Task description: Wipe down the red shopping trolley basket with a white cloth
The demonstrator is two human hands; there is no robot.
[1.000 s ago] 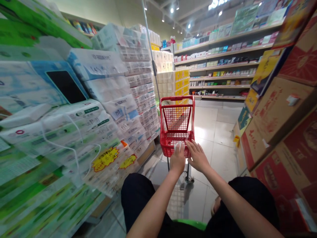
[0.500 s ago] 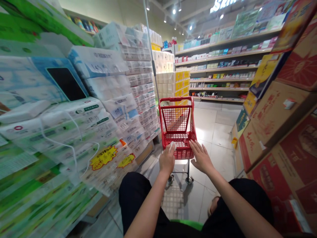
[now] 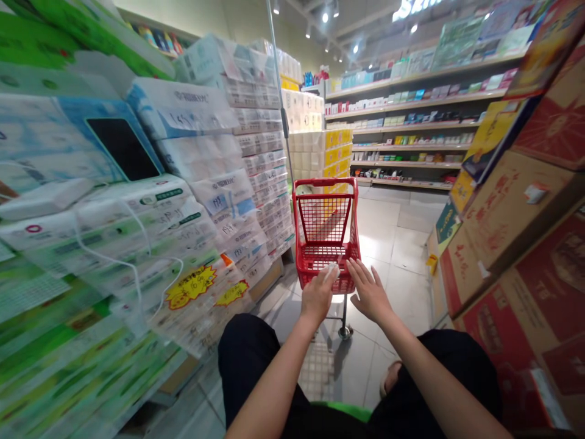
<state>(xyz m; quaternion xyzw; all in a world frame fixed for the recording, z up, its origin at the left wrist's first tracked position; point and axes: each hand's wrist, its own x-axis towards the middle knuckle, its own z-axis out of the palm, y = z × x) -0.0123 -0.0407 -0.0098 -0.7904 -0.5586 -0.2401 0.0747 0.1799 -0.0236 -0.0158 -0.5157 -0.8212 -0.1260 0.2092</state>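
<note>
In front of my knees stands a small red shopping cart (image 3: 325, 231) with a mesh basket on wheeled legs. My left hand (image 3: 317, 297) is closed over the near edge of the basket, pinching a crumpled white piece that looks like a tissue or wipe (image 3: 335, 269). Beside it, my right hand (image 3: 369, 292) is open, fingers stretched toward the basket's near right corner. Whether the right fingertips touch the red plastic I cannot tell.
Stacked tissue packs (image 3: 214, 152) fill the left side, with a dark-screened phone (image 3: 122, 148) and a white cable (image 3: 107, 259) on them. Cartons (image 3: 512, 213) line the right. Shelves of goods (image 3: 411, 116) stand behind the tiled floor (image 3: 402, 244). A thin pole (image 3: 282, 113) rises behind the cart.
My left hand has moved right along the near edge of the basket with the white piece, closer to my right hand. My right hand has barely shifted, and its fingers stay spread.
</note>
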